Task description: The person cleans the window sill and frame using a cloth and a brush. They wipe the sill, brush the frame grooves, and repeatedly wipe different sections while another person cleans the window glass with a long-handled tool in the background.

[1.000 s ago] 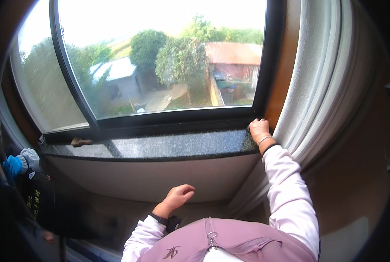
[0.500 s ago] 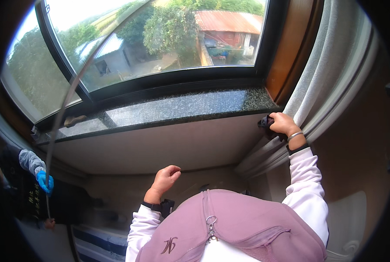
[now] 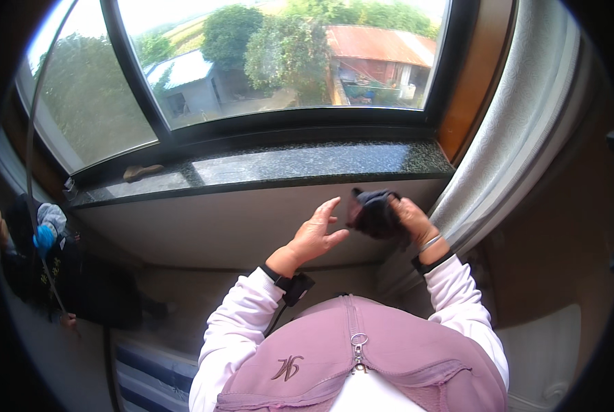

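A bunched dark cloth (image 3: 375, 214) hangs from my right hand (image 3: 412, 221), whose fingers are closed on its right side. It is in front of the white wall, just below the stone window sill (image 3: 307, 163). To the left of the cloth, my left hand (image 3: 315, 232) is raised with its fingers apart and nothing in it. A small gap separates the left fingertips from the cloth.
A wooden-handled brush (image 3: 142, 172) lies on the sill's left part. A pale curtain (image 3: 506, 123) hangs at right beside the wooden window frame (image 3: 473, 82). At far left, a person with a blue glove (image 3: 44, 238) holds a long thin pole (image 3: 30, 137). Striped bedding (image 3: 152, 378) is at lower left.
My right hand has brought the cloth leftward, away from the curtain. My left hand has risen toward it, fingers spreading. The other person's pole has shifted left in the view.
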Motion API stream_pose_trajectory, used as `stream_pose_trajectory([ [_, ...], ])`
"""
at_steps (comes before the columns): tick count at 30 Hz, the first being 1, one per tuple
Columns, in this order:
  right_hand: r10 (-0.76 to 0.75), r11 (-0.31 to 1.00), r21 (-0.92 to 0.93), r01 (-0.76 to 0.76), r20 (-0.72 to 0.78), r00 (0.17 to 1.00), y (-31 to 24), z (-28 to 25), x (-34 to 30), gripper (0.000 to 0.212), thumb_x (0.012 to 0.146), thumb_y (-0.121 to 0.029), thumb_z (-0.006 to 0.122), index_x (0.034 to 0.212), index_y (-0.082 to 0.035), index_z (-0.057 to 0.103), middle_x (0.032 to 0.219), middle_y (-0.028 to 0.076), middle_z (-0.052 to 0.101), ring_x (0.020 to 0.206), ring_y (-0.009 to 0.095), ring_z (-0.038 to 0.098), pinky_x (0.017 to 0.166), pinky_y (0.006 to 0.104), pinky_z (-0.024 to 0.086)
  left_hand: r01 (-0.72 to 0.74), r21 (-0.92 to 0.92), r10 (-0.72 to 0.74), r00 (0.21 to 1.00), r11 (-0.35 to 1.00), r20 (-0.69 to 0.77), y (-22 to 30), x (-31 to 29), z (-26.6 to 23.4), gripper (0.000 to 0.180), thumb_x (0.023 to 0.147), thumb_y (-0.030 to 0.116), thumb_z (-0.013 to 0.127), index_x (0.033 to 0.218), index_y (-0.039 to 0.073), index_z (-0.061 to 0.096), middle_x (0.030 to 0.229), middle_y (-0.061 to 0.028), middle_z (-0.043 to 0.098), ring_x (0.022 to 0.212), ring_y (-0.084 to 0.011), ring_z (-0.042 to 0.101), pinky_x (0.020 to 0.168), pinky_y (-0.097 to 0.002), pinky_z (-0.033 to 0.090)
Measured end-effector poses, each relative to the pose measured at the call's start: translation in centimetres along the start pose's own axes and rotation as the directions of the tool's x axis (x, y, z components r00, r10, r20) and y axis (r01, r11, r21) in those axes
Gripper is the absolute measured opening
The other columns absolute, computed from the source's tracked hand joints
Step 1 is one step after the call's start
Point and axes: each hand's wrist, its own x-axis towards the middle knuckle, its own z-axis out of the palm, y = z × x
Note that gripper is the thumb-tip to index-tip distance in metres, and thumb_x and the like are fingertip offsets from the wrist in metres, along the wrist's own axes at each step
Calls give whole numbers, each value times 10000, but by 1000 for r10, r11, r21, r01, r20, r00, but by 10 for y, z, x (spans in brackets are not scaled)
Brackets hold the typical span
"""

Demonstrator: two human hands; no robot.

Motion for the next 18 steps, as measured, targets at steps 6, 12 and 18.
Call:
stream_pose_trajectory([
  [6, -349, 876, -285, 388, 179, 920, 38, 33, 17, 281, 959, -203, 494, 1013, 46, 614, 915, 8, 624, 848, 96, 533, 796, 254, 436, 71, 223, -128, 960, 972, 249, -40, -14, -25, 362, 811, 195, 666, 1141, 100, 552, 957, -135, 641, 911, -255, 627, 760, -348, 496],
  [12, -131, 868, -483, 117, 4, 991, 69, 21, 34, 281, 907, -232, 554, 969, 27, 644, 840, 104, 667, 718, 202, 582, 712, 306, 461, 269, 416, -369, 912, 868, 179, -69, -60, -37, 207, 850, 188, 619, 1026, 82, 637, 965, -118, 660, 913, -272, 623, 781, -335, 487],
  [18, -92, 585, -768, 262, 258, 962, 55, 38, 45, 251, 765, -177, 677, 970, -32, 665, 899, 153, 668, 846, 303, 645, 774, 343, 503, 346, -103, -361, 910, 932, -203, -99, -110, -47, 256, 878, 198, 584, 1055, 19, 630, 1198, -75, 570, 1087, -205, 530, 847, -294, 456],
])
